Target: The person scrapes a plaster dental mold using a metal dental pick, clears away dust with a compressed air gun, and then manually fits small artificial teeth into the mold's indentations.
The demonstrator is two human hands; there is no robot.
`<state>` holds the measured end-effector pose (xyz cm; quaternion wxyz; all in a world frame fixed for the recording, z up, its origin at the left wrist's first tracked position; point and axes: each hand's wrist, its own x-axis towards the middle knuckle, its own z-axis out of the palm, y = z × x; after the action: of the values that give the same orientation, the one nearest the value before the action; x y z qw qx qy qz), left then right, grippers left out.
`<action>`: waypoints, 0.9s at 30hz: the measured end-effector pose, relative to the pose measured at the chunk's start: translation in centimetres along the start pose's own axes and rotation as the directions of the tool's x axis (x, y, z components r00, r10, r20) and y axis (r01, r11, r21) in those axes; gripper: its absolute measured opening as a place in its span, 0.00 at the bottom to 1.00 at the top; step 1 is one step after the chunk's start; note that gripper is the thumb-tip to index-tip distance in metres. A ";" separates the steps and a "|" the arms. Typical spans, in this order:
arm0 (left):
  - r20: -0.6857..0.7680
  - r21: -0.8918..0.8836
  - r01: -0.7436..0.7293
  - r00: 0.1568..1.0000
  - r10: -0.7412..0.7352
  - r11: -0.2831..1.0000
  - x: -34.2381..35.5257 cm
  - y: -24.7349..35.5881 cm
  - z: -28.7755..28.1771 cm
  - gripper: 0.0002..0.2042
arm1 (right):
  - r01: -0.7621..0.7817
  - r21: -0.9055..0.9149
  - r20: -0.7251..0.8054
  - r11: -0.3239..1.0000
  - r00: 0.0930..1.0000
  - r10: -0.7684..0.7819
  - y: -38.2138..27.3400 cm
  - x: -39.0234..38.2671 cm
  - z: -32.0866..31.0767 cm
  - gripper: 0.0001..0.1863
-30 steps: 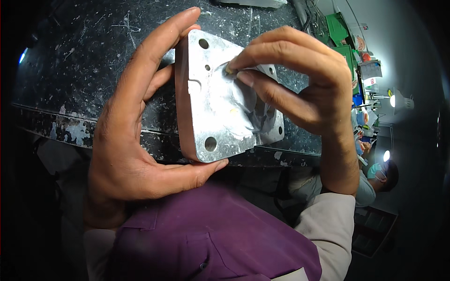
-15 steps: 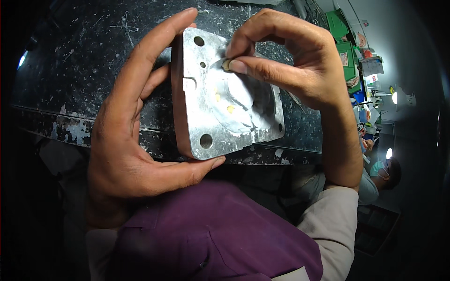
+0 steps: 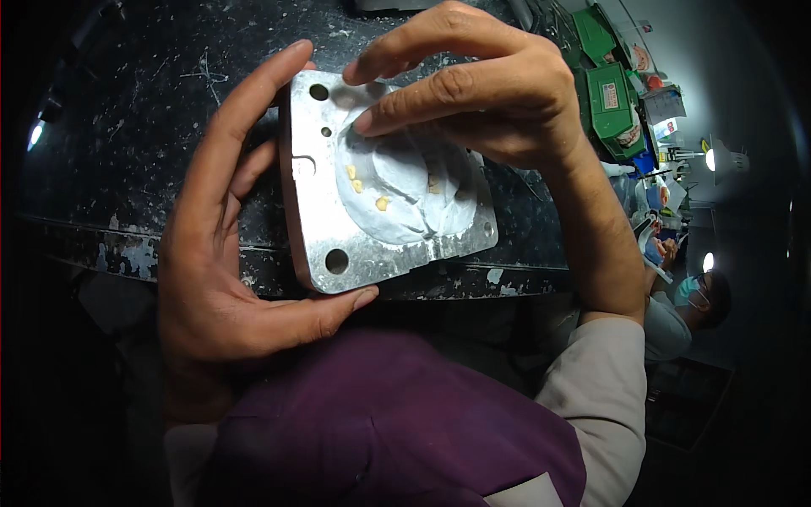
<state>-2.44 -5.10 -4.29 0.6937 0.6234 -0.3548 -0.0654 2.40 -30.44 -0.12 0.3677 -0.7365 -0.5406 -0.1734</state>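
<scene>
A person's left hand [image 3: 207, 262] curves wide around the left end of a metal block [image 3: 315, 218], its fingers [image 3: 245, 106] stretched to the far corner, its thumb [image 3: 321, 318] braced against the near edge. The right hand [image 3: 515, 101] arches over the block's far side, two fingers parted and pointing across its face, thumb hidden. The bare right forearm [image 3: 610, 258] stands right of the block.

The scratched black worktop [image 3: 127, 169] has paint chipped along its front edge. Right of the worktop are green plastic bins [image 3: 605, 97], then a lit lamp [image 3: 728, 160] and a grey wall [image 3: 710, 68].
</scene>
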 end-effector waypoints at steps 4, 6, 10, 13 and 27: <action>0.013 -0.017 0.053 0.999 -0.052 0.998 0.4 0.2 0.0 0.60 | -0.071 -0.178 -0.050 0.981 0.997 0.063 -2.5 0.5 -0.5 0.14; -0.019 -0.134 0.047 0.999 -0.050 0.990 0.5 -0.3 0.8 0.61 | -0.224 -0.163 -0.024 0.961 0.975 0.223 -3.7 -0.2 -1.4 0.16; -0.114 -0.081 0.042 0.992 -0.051 0.996 0.4 -0.6 1.6 0.61 | -0.511 0.262 -0.097 0.819 0.830 0.550 -6.5 -2.2 -4.3 0.20; -0.134 -0.004 0.043 0.990 -0.043 0.999 0.7 0.0 2.4 0.59 | -0.825 0.229 -0.089 0.518 0.512 0.855 -13.7 -3.9 -7.3 0.08; -0.056 0.256 -0.023 0.998 0.039 0.966 0.2 -0.5 1.6 0.56 | -0.953 0.264 -0.286 0.150 0.071 0.956 -20.7 -11.9 -3.2 0.08</action>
<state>-3.07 -6.57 -4.69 0.6190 0.7036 -0.3488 0.0107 -20.55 -37.71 1.59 0.4920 -0.8558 0.1568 -0.0315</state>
